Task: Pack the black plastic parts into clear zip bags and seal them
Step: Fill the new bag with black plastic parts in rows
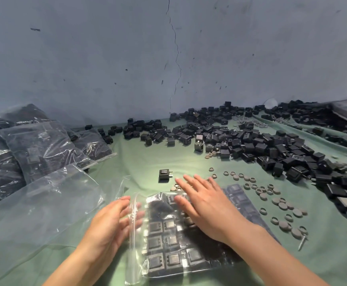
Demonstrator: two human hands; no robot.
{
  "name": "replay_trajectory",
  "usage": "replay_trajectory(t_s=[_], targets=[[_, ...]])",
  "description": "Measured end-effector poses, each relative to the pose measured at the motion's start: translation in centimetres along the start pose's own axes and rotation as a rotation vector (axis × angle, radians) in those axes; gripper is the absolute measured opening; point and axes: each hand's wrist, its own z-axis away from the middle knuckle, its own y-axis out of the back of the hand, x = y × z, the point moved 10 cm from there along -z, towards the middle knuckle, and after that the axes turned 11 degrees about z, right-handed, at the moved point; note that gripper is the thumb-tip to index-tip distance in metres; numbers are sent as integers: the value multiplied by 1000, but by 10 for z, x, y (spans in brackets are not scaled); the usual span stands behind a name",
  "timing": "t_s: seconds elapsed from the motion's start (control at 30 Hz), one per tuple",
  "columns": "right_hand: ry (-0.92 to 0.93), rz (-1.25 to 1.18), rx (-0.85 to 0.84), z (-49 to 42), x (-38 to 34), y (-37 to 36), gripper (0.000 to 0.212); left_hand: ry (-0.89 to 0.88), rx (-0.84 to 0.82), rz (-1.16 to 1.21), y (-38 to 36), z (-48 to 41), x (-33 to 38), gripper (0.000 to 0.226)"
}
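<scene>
Grey rings (259, 191) on green cloth (139, 162)

Head camera looks down, close above hands (207, 211).

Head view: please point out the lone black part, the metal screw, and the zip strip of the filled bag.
lone black part (164, 175), head view, its top face.
metal screw (302, 242), head view, middle of shank.
zip strip (134, 256), head view, lower stretch.

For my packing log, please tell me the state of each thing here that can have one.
front zip bag: filled, lying flat, seal unclear.
left hand: open, at the bag's zip edge.
right hand: open, pressing flat on the bag.
empty bag: unfilled, lying flat.
packed bags: filled, piled at left.
loose black parts: heaped, unpacked.
</scene>
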Motion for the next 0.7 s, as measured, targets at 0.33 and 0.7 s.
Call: replay_trajectory(t_s=[0.33, 0.7], targets=[[108, -42, 63, 4, -2, 18, 50, -189, -16, -413, -9, 5, 8, 18], [188, 3, 74, 4, -26, 1, 50, -50, -95, -148, -21, 6, -3, 29]])
